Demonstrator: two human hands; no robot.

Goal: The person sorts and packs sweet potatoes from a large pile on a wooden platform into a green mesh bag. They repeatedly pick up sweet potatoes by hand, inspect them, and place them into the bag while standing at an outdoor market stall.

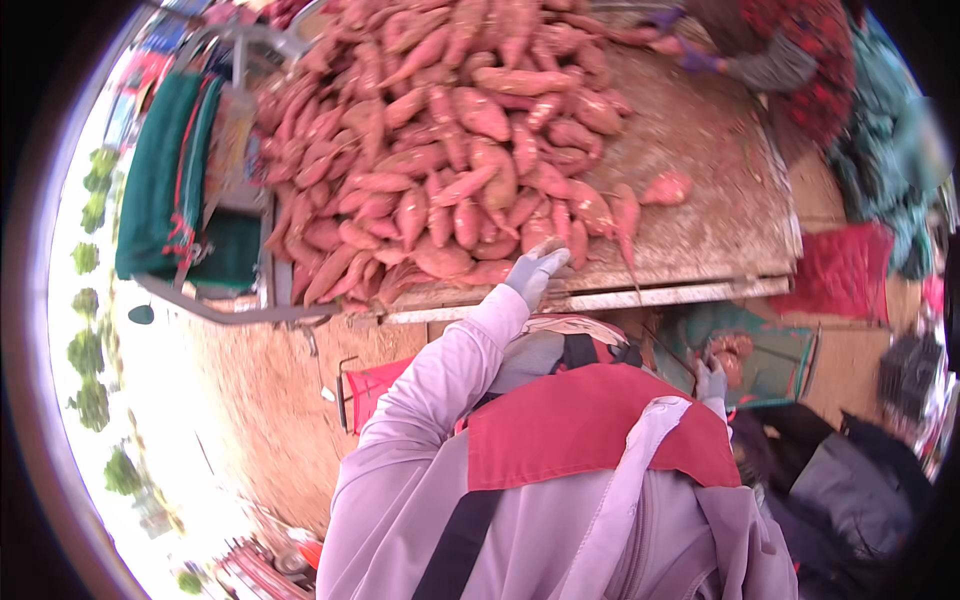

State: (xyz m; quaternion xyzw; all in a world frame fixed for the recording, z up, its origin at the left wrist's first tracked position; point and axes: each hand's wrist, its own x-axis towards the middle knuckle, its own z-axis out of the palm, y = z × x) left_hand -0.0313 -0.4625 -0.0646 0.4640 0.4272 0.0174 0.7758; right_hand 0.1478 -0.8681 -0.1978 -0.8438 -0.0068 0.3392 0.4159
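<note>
A large heap of reddish sweet potatoes [450,150] lies on a dirt-covered flat bed [705,180]. My left hand [538,271], in a pale glove, is at the heap's front edge, with its fingers around the brownish end of a sweet potato [551,246]. My right hand [710,377], also gloved, hangs low to the right, past the bed's edge. It is beside several sweet potatoes [731,356] in a green mesh bag [780,360]. Whether its fingers grip one of them cannot be made out.
A person's purple-gloved hand [697,58] is among sweet potatoes at the far right of the bed. Another person in dark clothes [847,487] is low at my right. A red mesh bag [836,274] and black crate [904,371] stand right. Green netting [161,172] hangs on the left rail.
</note>
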